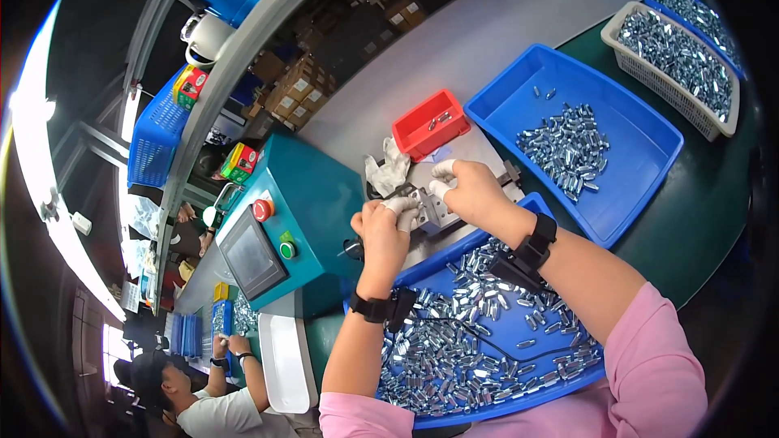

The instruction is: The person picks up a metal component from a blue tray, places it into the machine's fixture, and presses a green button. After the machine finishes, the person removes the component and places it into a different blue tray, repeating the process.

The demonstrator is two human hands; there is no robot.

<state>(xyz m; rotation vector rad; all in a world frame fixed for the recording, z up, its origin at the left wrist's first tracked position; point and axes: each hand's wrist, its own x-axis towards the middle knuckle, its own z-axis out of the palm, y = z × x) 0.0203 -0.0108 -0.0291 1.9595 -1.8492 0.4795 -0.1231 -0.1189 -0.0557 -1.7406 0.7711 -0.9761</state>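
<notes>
Wears pink sleeves nearest the camera, with black straps at both wrists. Works above a blue tray heaped with shiny metal fittings, set close against the body, presumably for short reaches. Rests the left hand, white finger cots over the tips, at a drilled metal fixture just beyond that tray, perhaps to steady something there. Holds the right hand over the same fixture, near the left but apart from it, thumb and forefinger curled toward each other; cannot tell of any fitting pinched in either. Has a red bin with a few fittings just past the fixture, and a second blue tray to the right with a loose heap inside, likely for keeping lots separate. Has also a teal machine to the left, touchscreen turned toward the near side, apparently for easy viewing.
</notes>
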